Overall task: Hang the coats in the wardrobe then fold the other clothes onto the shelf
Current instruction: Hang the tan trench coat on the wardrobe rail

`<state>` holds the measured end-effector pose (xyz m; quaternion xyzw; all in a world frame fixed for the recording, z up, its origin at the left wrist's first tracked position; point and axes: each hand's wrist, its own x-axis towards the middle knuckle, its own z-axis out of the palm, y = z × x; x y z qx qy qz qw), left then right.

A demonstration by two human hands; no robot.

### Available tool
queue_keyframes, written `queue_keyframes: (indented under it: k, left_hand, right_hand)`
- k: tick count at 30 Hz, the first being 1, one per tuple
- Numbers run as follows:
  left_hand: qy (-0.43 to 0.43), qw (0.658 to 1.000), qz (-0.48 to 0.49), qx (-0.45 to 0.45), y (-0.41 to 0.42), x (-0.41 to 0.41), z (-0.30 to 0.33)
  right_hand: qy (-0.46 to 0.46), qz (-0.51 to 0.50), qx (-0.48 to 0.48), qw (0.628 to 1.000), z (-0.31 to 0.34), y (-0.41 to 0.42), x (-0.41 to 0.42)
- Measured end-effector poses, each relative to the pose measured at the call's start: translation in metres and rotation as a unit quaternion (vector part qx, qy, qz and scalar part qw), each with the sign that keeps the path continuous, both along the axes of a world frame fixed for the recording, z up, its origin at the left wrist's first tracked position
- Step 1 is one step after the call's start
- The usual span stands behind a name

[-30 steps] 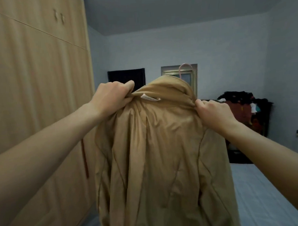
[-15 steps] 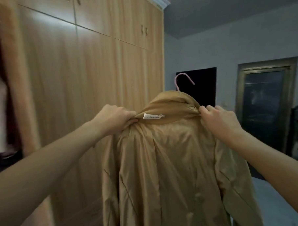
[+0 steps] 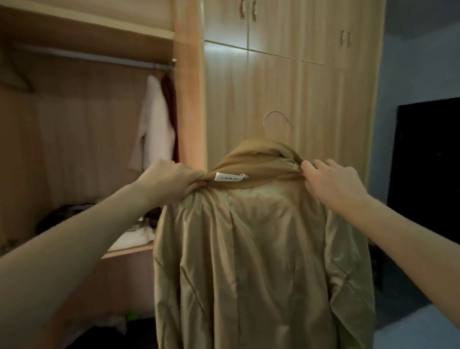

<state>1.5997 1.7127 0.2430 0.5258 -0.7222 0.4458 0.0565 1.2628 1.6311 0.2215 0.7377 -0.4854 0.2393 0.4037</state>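
Note:
A tan coat hangs in front of me on a pink hanger, lining side toward me, with a white label at the collar. My left hand grips the coat's left shoulder and my right hand grips its right shoulder. The open wardrobe bay lies to the left, with a metal rail across its top. A white coat and a dark red garment hang at the rail's right end. Below them a shelf holds folded and loose clothes.
Shut wardrobe doors stand directly behind the coat. Dark clothes are piled in the wardrobe's bottom. A dark doorway opens at the right beside a grey wall, and the edge of a bed shows at the lower right.
My view has swung left from the room and the shut doors to the open wardrobe bay. The coat has come along in both hands, which keep the same grip.

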Motion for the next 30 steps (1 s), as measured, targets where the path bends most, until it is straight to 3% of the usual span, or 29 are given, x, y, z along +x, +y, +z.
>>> queue_keyframes:
  k: [8, 19, 30]
  left_hand:
    - [0.010, 0.996, 0.080, -0.024, 0.082, 0.159, 0.015]
    - [0.052, 0.972, 0.228, -0.001, 0.182, 0.333, 0.005]
    - [0.109, 0.948, 0.300, -0.003, 0.164, 0.424, -0.001]
  right_hand:
    - [-0.006, 0.132, -0.013, 0.991, 0.017, 0.013, 0.177]
    - [0.048, 0.213, -0.086, 0.972, 0.016, 0.047, 0.392]
    - [0.034, 0.255, -0.060, 0.965, 0.009, 0.014, 0.515]
